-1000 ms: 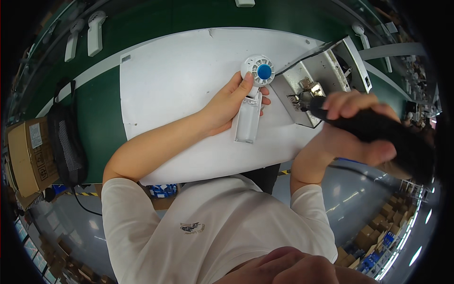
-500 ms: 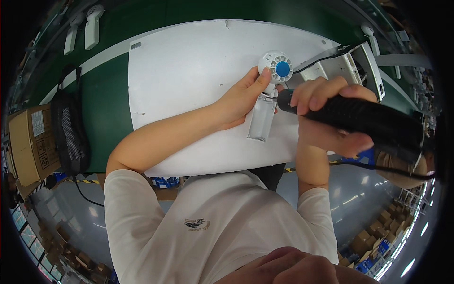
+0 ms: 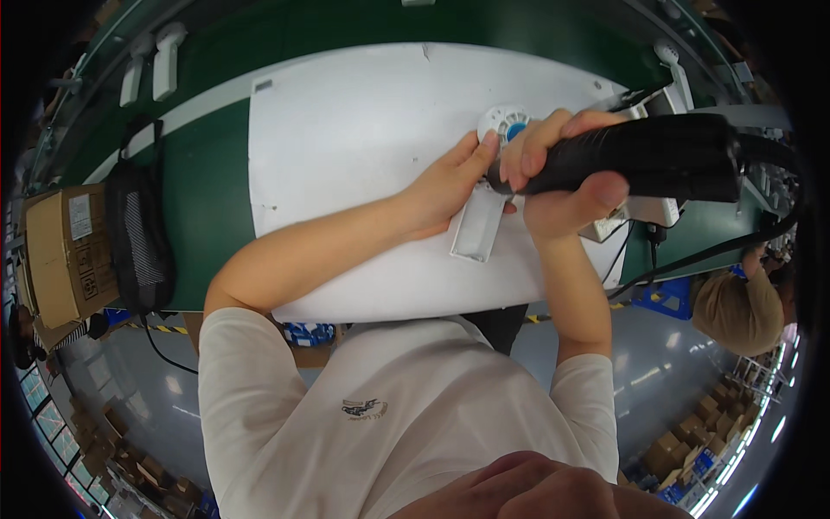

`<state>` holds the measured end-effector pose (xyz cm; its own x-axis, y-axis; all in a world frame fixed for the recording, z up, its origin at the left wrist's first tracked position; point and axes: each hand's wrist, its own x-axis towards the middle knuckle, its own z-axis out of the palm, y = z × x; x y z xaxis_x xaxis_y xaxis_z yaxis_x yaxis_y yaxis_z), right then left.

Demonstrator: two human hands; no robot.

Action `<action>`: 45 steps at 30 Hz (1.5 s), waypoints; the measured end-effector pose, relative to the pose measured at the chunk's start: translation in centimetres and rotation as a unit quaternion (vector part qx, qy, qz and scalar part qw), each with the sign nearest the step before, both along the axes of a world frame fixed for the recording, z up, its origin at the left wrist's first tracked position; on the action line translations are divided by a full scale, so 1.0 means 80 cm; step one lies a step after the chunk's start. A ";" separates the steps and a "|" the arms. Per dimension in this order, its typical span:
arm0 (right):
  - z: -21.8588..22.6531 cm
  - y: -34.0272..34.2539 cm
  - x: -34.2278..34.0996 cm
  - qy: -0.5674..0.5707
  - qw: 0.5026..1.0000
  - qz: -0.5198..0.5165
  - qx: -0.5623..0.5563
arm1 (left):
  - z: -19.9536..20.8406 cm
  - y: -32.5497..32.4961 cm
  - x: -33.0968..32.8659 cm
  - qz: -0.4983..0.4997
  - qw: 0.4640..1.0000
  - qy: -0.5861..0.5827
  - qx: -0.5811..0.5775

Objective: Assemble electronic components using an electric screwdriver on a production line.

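Note:
A white handheld fan [image 3: 475,232] lies on the white board, its round vented head with a blue centre pointing away from me. My left hand [image 3: 443,192] grips it at the neck, thumb on top beside the head. In my right hand [image 3: 553,210] is a thick black electric screwdriver [image 3: 661,158], held nearly level with its nose toward the fan's neck. My right fingers and the tool cover part of the fan head. The screwdriver's tip is hidden at the neck, so contact cannot be made out.
The white board [image 3: 346,130] covers part of the green table [image 3: 207,182]. A black mesh-sided bag [image 3: 140,242] and a cardboard box [image 3: 73,259] stand at left. More white fans [image 3: 167,65] lie farther off. A black cable [image 3: 718,253] hangs at right, near another person [image 3: 739,311].
The screwdriver has swung from slanting down at its rear to nearly level, and my right hand has turned with it, now covering more of the fan head. My left hand keeps its grip.

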<state>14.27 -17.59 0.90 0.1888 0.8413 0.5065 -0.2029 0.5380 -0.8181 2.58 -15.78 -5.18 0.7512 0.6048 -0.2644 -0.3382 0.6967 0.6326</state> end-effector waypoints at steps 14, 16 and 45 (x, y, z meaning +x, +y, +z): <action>0.027 -0.043 0.028 0.051 0.978 -0.007 0.200 | 0.032 0.246 -0.101 0.349 0.437 0.555 0.616; 0.030 -0.049 0.023 0.047 0.981 -0.003 0.186 | 0.022 0.295 -0.144 0.269 0.324 0.706 0.569; 0.066 -0.060 0.077 -0.070 0.961 -0.242 0.117 | 0.010 -0.018 0.004 0.061 0.998 0.002 0.006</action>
<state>20.44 -22.39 6.21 0.4454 0.5329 0.7195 0.2195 0.7141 -0.6647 2.91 -17.21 -4.39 0.6704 0.6954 -0.2589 -0.4182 0.6423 0.6423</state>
